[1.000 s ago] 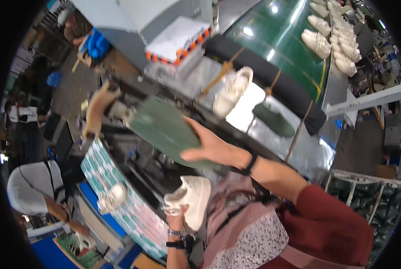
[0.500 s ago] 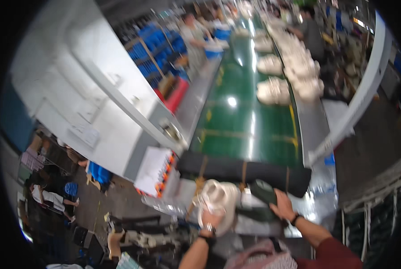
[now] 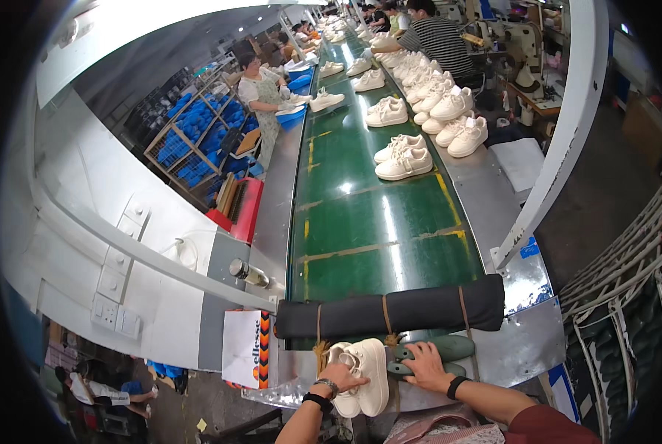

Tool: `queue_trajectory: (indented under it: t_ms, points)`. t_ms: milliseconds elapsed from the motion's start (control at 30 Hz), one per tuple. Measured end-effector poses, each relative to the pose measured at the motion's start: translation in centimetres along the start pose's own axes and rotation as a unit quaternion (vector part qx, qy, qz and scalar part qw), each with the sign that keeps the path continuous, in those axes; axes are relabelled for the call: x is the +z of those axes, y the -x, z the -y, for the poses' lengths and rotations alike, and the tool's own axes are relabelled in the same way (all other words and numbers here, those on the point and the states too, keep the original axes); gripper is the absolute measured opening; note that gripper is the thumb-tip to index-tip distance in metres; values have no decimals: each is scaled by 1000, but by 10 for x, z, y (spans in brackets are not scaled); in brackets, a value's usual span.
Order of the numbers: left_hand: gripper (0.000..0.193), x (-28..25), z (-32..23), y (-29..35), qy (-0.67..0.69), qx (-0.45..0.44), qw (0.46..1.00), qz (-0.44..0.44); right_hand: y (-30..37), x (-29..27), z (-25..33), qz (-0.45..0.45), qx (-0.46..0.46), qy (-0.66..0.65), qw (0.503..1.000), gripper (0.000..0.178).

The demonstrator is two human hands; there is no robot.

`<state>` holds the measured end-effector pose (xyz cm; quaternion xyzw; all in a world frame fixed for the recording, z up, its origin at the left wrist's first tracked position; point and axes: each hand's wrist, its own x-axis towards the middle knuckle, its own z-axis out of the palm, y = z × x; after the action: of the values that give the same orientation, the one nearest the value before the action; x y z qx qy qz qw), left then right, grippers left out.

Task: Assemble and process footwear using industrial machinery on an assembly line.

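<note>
My left hand (image 3: 338, 379) is closed on a pair of cream lace-up sneakers (image 3: 374, 374), toes toward me, at the near end of the conveyor. Its fingers reach across the left shoe; part of that shoe is hidden. Just to the right, two dark green shoe lasts (image 3: 455, 346) lie side by side on the metal end plate. My right hand (image 3: 427, 368) rests over their left ends with its fingers spread. A black roll (image 3: 412, 312) tied with cords lies across the belt just beyond both hands.
The green conveyor belt (image 3: 345, 237) runs away from me, carrying cream sneakers (image 3: 405, 163). More sneakers (image 3: 465, 137) line its right ledge. White posts (image 3: 560, 140) rise beside it. A box (image 3: 246, 348) stands left of my hands. People (image 3: 260, 92) work farther along.
My right hand has lowered the green last, which was raised and tilted, and its fingers have spread. The sneakers in my left hand have come down toward me. The view has turned and sharpened.
</note>
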<state>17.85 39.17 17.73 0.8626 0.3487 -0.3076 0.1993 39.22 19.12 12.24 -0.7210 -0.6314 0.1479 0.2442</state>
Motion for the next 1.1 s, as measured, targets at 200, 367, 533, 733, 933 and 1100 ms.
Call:
queue_trajectory:
  t_ms: [200, 367, 533, 733, 933, 1100]
  points:
    - [83, -28, 3, -1, -10, -4, 999, 41, 27, -30, 4, 145, -57, 40, 987, 33]
    - [79, -102, -12, -18, -145, 179, 973, -27, 68, -50, 28, 110, 45, 44, 992, 24]
    - [57, -188, -78, -74, -236, 288, 917, -144, 98, -20, 51, -118, 310, -79, 940, 33]
    - [52, -263, -169, -174, -295, 352, 861, -218, 105, 20, 63, -170, 600, -227, 748, 98]
    - [40, -101, -179, -200, -30, 332, 903, -270, 101, 52, 53, -204, 608, -234, 731, 117]
    - [75, 82, -154, -119, 200, 206, 958, 20, 99, 53, 47, -280, 519, -267, 762, 104]
